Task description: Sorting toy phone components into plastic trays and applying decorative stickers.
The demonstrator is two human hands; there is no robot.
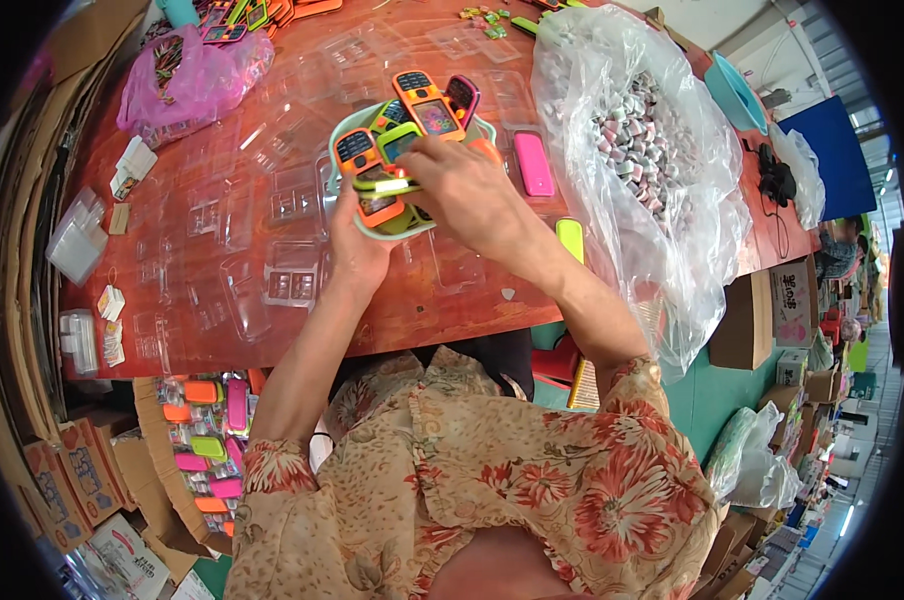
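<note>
A light-green basket [335,160] full of toy phones stands on the red table. Over its near side, a lime-green toy phone [384,187] is tilted edge-on. My left hand [362,245] grips its left end, the fingers partly hidden behind it. My right hand [472,190] reaches over from the right, fingers curled at the phone's other end; the fingertips are partly hidden. An orange toy phone [432,112] with a dark keypad lies on top of the heap. Just right of the basket rests a pink phone-shaped piece [534,164].
Clear plastic blister trays [294,188] cover the table's left side. A large clear bag of small wrapped pieces [642,140] fills the right, with a lime-green piece [569,238] beside it. A pink bag [192,80] sits far left. Below, a carton [187,470] holds packed toys.
</note>
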